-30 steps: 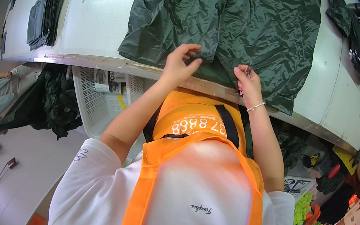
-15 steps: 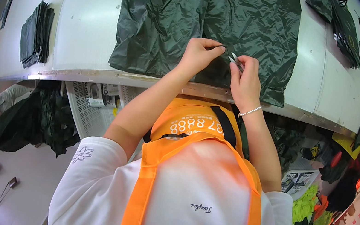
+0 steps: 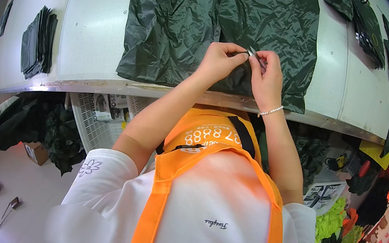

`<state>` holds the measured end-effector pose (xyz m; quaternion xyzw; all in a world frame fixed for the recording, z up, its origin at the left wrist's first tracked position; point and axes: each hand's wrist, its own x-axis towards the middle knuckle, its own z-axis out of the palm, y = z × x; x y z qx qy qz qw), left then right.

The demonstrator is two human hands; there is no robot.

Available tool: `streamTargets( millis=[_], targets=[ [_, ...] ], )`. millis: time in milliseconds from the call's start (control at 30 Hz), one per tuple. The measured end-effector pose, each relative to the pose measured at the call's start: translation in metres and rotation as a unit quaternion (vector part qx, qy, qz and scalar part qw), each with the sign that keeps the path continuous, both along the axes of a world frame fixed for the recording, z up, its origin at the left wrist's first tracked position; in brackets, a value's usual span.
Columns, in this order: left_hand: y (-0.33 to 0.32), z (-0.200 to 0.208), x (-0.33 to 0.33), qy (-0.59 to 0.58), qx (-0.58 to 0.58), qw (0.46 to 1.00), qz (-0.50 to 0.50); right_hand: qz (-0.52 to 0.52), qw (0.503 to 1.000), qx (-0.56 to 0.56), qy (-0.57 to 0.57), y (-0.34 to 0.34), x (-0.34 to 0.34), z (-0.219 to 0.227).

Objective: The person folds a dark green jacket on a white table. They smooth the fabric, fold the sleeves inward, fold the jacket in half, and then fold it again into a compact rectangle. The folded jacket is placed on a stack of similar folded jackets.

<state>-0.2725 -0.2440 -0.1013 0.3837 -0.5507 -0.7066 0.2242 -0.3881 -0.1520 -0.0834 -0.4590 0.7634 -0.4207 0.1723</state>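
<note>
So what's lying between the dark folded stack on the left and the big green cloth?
In the head view, just a bare stretch of white tabletop lies between the dark stack and the green cloth.

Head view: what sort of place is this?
Likely a garment workshop: wrinkled shiny dark-green fabric on a white table, a stack of dark cloth pieces, and small silver snips in the right hand.

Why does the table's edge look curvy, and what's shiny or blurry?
Head view: the fisheye lens bends the white table's edge; head view: light glints off the crinkled dark green fabric; head view, lower left: a round blur covers part of the white shirt.
</note>
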Motion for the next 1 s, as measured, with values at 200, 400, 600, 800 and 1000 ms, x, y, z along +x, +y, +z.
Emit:
streamTargets(
  millis=[200,400,600,800,1000],
  targets=[
    [0.004,0.004,0.003,-0.037,-0.041,0.998,-0.006,-0.004,0.996,0.021,-0.083,0.001,-0.001,0.002],
    [0.023,-0.033,0.037,-0.153,-0.310,0.933,-0.096,-0.058,0.984,0.028,-0.168,0.031,-0.037,-0.009],
    [0.096,-0.046,0.138,-0.327,-0.103,0.909,-0.236,-0.268,0.960,-0.003,-0.081,0.129,-0.232,-0.048],
    [0.027,0.026,0.038,-0.371,-0.207,0.895,-0.134,-0.403,0.896,0.175,0.067,0.208,-0.437,-0.096],
    [0.017,-0.046,-0.066,-0.436,-0.468,0.753,-0.154,-0.425,0.870,0.205,0.145,0.178,-0.544,-0.149]
  ],
)
